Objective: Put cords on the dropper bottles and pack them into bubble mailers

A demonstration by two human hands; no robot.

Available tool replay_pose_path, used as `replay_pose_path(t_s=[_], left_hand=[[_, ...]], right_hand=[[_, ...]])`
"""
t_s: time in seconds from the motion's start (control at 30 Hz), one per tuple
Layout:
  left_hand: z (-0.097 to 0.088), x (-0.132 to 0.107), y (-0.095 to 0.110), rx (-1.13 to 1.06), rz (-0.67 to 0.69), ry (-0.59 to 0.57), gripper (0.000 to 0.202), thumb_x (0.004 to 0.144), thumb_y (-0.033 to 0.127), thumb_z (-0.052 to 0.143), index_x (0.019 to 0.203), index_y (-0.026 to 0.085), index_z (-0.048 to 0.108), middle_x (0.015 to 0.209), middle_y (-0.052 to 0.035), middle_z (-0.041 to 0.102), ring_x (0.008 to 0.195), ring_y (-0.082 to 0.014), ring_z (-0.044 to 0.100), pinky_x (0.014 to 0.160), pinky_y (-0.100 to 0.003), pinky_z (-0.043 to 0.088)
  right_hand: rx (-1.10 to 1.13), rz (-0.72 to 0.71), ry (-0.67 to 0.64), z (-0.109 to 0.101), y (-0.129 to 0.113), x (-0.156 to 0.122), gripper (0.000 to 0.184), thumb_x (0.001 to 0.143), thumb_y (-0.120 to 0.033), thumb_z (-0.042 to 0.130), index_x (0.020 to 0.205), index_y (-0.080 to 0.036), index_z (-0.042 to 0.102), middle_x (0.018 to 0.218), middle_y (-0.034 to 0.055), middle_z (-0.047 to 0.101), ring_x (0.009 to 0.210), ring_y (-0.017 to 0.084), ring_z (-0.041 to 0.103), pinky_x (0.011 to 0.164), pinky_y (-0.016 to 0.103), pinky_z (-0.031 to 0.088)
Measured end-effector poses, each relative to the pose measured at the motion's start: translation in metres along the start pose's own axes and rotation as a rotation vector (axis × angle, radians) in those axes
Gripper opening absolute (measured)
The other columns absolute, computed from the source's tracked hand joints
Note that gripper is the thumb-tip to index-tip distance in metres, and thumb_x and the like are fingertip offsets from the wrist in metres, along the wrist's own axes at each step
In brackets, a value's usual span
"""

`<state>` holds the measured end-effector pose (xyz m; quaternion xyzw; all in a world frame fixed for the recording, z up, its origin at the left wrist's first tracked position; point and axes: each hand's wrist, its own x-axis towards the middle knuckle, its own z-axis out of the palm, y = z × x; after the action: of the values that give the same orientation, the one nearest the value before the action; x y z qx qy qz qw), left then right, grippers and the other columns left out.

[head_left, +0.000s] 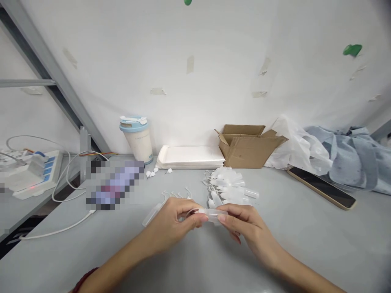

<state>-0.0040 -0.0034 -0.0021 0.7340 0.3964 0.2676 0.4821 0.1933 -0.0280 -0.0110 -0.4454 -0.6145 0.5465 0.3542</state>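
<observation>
My left hand point(175, 221) and my right hand point(241, 224) meet over the grey table point(305, 244), both pinching a small clear plastic tube point(212, 213) held level between their fingertips. Just behind my right hand lies a pile of similar clear tubes with white caps point(230, 187). Another clear tube point(152, 215) lies on the table beside my left hand. Several small white hook-shaped parts point(177, 194) sit in a row beyond my left hand.
A lidded cup point(136, 138), a stack of white trays point(191, 156) and an open cardboard box point(249, 146) stand along the wall. A phone point(320, 187), a plastic bag point(301, 148) and blue cloth point(357, 156) lie right. A power strip point(33, 171) and cables lie left.
</observation>
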Motion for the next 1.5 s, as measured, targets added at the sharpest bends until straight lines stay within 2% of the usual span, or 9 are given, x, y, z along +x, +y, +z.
replay_pose_path(t_s=[0.13,0.23,0.4,0.57,0.7,0.9,1.03,1.23,1.5], left_hand=[[-0.001,0.004,-0.002,0.044,0.045,0.089,0.027,0.084,0.036,0.053,0.071,0.015,0.064,0.065,0.0008,0.059,0.062,-0.0108,0.05,0.059,-0.021,0.039],[-0.015,0.013,-0.014,0.042,-0.019,0.287,0.034,0.088,0.041,0.042,0.084,0.016,0.065,0.079,-0.0027,0.066,0.064,-0.0129,0.057,0.063,-0.024,0.045],[-0.056,0.031,-0.057,0.657,0.08,0.57,0.03,0.087,0.031,0.039,0.098,0.016,0.063,0.102,-0.009,0.065,0.095,-0.0225,0.059,0.081,-0.037,0.049],[-0.075,0.043,-0.087,0.798,0.148,0.459,0.032,0.086,0.021,0.037,0.101,0.013,0.064,0.118,-0.0116,0.06,0.112,-0.0248,0.051,0.099,-0.044,0.04],[-0.071,0.046,-0.092,0.845,0.167,0.385,0.034,0.087,0.016,0.035,0.099,0.013,0.067,0.119,-0.0104,0.061,0.112,-0.0241,0.052,0.099,-0.042,0.04],[-0.067,0.046,-0.09,0.891,0.163,0.371,0.036,0.086,0.013,0.033,0.096,0.012,0.067,0.112,-0.0111,0.065,0.108,-0.0242,0.055,0.096,-0.042,0.043],[-0.066,0.045,-0.087,0.902,0.164,0.372,0.036,0.086,0.012,0.032,0.096,0.013,0.067,0.11,-0.011,0.065,0.108,-0.0238,0.055,0.096,-0.042,0.043],[-0.062,0.041,-0.08,0.912,0.153,0.353,0.034,0.087,0.013,0.033,0.091,0.015,0.068,0.099,-0.0111,0.066,0.1,-0.0244,0.056,0.091,-0.041,0.045],[-0.056,0.036,-0.069,0.889,0.15,0.305,0.034,0.089,0.016,0.033,0.085,0.014,0.067,0.092,-0.0121,0.064,0.093,-0.025,0.056,0.084,-0.039,0.045]], right_hand=[[-0.021,-0.02,0.044,0.001,0.004,0.0,0.034,0.086,-0.041,0.048,0.063,-0.016,0.054,0.051,-0.0053,0.033,0.046,0.009,0.034,0.044,0.022,0.03],[-0.343,-0.264,0.157,0.0,0.008,0.0,0.03,0.091,-0.035,0.043,0.074,-0.016,0.058,0.056,-0.0028,0.043,0.051,0.01,0.041,0.049,0.023,0.034],[-0.905,-0.683,0.379,-0.006,0.027,0.011,0.021,0.09,-0.02,0.045,0.105,-0.012,0.056,0.075,0.0058,0.056,0.066,0.015,0.052,0.054,0.026,0.043],[-1.17,-0.617,0.405,-0.002,0.036,0.018,0.02,0.089,-0.019,0.042,0.099,-0.011,0.057,0.091,0.0139,0.055,0.082,0.023,0.054,0.057,0.031,0.049],[-1.222,-0.661,0.197,0.009,0.031,0.013,0.026,0.088,-0.021,0.044,0.109,-0.011,0.055,0.114,0.0189,0.053,0.104,0.029,0.05,0.079,0.043,0.049],[-1.413,-0.797,-0.071,0.019,0.028,0.009,0.037,0.095,-0.034,0.037,0.13,-0.024,0.044,0.144,0.0012,0.037,0.133,0.027,0.027,0.1,0.051,0.032],[-1.418,-0.809,-0.158,0.023,0.028,0.01,0.041,0.096,-0.04,0.032,0.13,-0.021,0.044,0.144,-0.0003,0.037,0.135,0.024,0.024,0.103,0.048,0.03],[-1.381,-0.693,-0.033,0.033,0.038,0.009,0.049,0.089,-0.049,0.043,0.125,-0.017,0.049,0.119,0.0116,0.059,0.122,0.036,0.041,0.093,0.059,0.036],[-1.316,-0.646,0.008,0.052,0.033,0.009,0.059,0.085,-0.06,0.039,0.134,-0.028,0.037,0.119,0.0154,0.054,0.115,0.035,0.045,0.09,0.06,0.037]])
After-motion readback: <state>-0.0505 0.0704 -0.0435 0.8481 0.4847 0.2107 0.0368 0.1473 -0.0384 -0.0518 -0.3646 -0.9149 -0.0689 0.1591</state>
